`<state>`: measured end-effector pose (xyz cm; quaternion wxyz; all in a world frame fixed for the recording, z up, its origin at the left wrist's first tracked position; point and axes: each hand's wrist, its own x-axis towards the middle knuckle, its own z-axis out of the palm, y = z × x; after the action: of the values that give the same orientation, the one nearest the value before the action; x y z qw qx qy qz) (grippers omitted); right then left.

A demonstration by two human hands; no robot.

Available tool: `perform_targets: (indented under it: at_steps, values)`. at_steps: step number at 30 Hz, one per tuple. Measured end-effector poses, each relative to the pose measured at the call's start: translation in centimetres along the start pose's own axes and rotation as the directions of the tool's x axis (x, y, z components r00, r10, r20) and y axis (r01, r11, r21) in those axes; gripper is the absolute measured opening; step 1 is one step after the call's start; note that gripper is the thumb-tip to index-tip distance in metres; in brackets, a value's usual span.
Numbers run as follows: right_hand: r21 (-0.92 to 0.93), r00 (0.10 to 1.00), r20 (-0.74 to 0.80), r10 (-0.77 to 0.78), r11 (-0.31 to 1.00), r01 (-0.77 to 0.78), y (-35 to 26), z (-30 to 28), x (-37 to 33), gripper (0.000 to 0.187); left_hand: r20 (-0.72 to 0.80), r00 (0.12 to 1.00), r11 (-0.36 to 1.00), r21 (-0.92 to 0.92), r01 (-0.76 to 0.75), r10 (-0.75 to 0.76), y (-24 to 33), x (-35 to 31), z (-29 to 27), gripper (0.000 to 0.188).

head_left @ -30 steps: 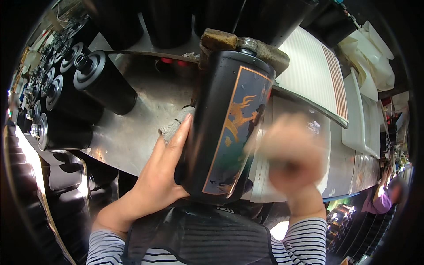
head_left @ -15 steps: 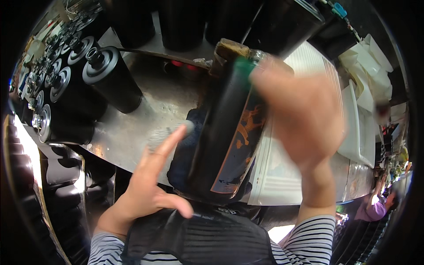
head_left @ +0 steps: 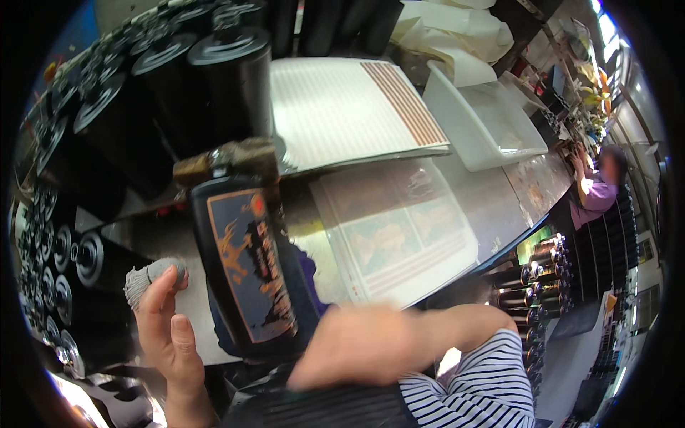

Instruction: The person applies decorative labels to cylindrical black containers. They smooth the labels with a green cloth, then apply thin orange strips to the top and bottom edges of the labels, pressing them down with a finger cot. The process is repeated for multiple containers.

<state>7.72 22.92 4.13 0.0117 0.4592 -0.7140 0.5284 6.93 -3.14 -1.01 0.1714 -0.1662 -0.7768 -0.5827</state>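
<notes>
A black bottle point(head_left: 246, 271) lies on a dark blue cloth point(head_left: 308, 278), its dark label with orange figures facing up. Its neck end rests against a brown, worn block point(head_left: 250, 158). Left of the bottle and apart from it is my left hand point(head_left: 170, 332), with a frayed grey cover on one finger. Its thumb and forefinger stand apart with nothing between them. My right hand point(head_left: 367, 346) is beside the bottle's lower end, near my apron. Motion blurs it, so its fingers and anything in them cannot be made out.
Printed sheets under translucent film point(head_left: 399, 235) lie right of the bottle. Beyond are striped white sheets point(head_left: 321, 107) and a white plastic tray point(head_left: 485, 135). Black bottles point(head_left: 228, 78) crowd the left and back. More bottles point(head_left: 528, 285) and a person in purple point(head_left: 598, 192) are at right.
The view has swung toward the right. My right hand has moved from the bottle's neck end to its lower end. More of the label now faces up. My left hand remains left of the bottle.
</notes>
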Motion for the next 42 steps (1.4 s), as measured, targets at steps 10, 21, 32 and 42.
perform_targets:
  at_steps: [10, 21, 32, 42]
  values:
    - [-0.844, 0.858, -0.511, 0.051, 0.159, -0.513, 11.2, -17.9, -8.5, 0.035, 0.229, 0.961, 0.921, 0.319, -0.223, 0.153, 3.8, 5.9, 2.5, 0.029]
    - [-0.877, 0.958, -0.225, -0.176, 0.464, -0.12, 3.0, -9.2, -5.3, 0.031, 0.849, 0.48, 0.933, 0.042, 0.357, -0.222, 7.9, 10.2, 9.7, 0.035]
    - [-0.423, 0.978, -0.155, 0.141, 0.885, -0.194, 1.1, -6.9, 0.6, 0.037, 0.831, 0.449, 0.902, 0.135, 0.409, -0.328, 9.3, 8.4, 7.0, 0.023]
    - [0.061, 0.875, 0.003, 0.484, 0.873, -0.484, 1.6, -6.2, 3.2, 0.01, 0.675, 0.552, 0.776, 0.047, 0.629, -0.489, 9.0, 7.9, 2.3, 0.018]
